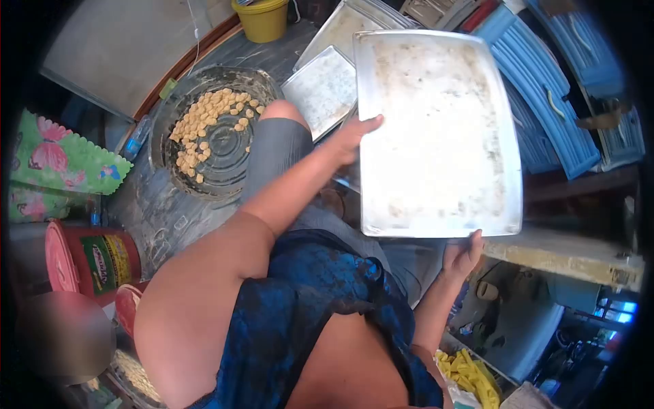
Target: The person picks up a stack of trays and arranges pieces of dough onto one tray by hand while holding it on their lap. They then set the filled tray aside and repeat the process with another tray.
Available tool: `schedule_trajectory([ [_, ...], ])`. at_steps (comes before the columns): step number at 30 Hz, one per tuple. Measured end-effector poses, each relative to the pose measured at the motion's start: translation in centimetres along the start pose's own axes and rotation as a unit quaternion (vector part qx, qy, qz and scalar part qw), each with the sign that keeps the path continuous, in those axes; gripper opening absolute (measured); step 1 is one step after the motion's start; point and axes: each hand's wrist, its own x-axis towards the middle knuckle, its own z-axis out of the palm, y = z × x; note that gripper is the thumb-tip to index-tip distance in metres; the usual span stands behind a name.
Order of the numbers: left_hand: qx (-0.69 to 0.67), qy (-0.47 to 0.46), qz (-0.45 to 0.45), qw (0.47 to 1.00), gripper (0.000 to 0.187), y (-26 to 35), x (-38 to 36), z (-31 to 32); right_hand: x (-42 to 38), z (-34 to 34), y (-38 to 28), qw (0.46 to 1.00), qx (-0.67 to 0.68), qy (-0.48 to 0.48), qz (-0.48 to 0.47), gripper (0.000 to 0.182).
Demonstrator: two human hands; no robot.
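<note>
A large, worn metal tray (436, 136) is held up in front of me, tilted. My left hand (357, 136) grips its left edge, the thumb lying over the rim. At its lower edge, near the right corner, my right hand (464, 255) holds the tray from below, with part of the fingers hidden behind it. Left of the tray, a smaller metal tray (323, 92) lies on the floor. A round dark basin (228, 153) with many small tan dough-like pieces (211, 112) stands beyond my left arm.
Blue slatted racks (538, 88) stand at the upper right. A yellow bucket (264, 20) is at the top. Red buckets (112, 262) and a green patterned cloth (61, 160) are at the left. A yellow cloth (470, 375) lies at the lower right.
</note>
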Motion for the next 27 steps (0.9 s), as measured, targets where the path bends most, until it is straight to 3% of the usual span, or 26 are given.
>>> schedule_trajectory([
  [1,0.013,-0.001,-0.039,0.999,0.05,0.9,-0.8,-0.7,-0.8,-0.7,-0.3,0.998,0.059,-0.02,0.008,0.051],
  [3,0.041,-0.012,-0.066,0.997,0.05,1.3,-1.6,-3.2,-1.5,-1.6,-1.4,0.995,0.077,0.04,0.049,0.054],
  [7,0.084,0.015,-0.078,0.993,0.05,1.2,-2.4,-5.2,-1.5,-4.5,0.5,0.973,-0.199,0.041,0.107,0.045],
  [9,0.133,0.023,-0.12,0.984,0.049,1.6,-1.2,-6.2,-1.5,-5.6,2.0,0.956,-0.272,0.027,0.103,0.041],
  [13,0.281,0.075,-0.103,0.951,0.051,2.9,2.5,-4.8,-1.3,-7.6,5.4,0.936,-0.346,0.042,0.043,0.044],
  [14,0.281,0.074,-0.105,0.951,0.051,2.8,3.8,-5.1,-1.4,-7.9,6.7,0.915,-0.398,0.055,0.022,0.045],
  [15,0.358,0.082,-0.053,0.928,0.056,2.4,5.2,-5.7,-1.6,-8.4,7.7,0.891,-0.449,0.067,0.001,0.046],
  [17,0.433,0.086,0.001,0.897,0.062,0.7,8.0,-8.0,-2.6,-5.9,7.0,0.775,-0.621,0.053,0.105,0.053],
  [19,0.573,0.103,0.02,0.813,0.065,-1.3,10.0,-10.5,-3.4,-7.4,9.7,0.757,-0.648,0.045,0.066,0.053],
  [21,0.543,0.087,0.007,0.835,0.069,-0.8,7.1,-7.6,-3.4,-6.7,9.5,0.771,-0.631,0.051,0.073,0.052],
  [23,0.579,0.194,0.078,0.788,0.07,-2.1,5.9,-7.6,-3.3,-6.5,9.5,0.784,-0.613,0.058,0.086,0.052],
  [24,0.543,0.173,0.074,0.818,0.069,-1.9,5.0,-7.1,-3.0,-6.5,9.7,0.794,-0.6,0.068,0.074,0.052],
  [27,0.552,0.196,0.124,0.801,0.068,-3.4,5.4,-7.7,-1.7,-8.1,10.4,0.823,-0.563,0.071,-0.003,0.051],
])
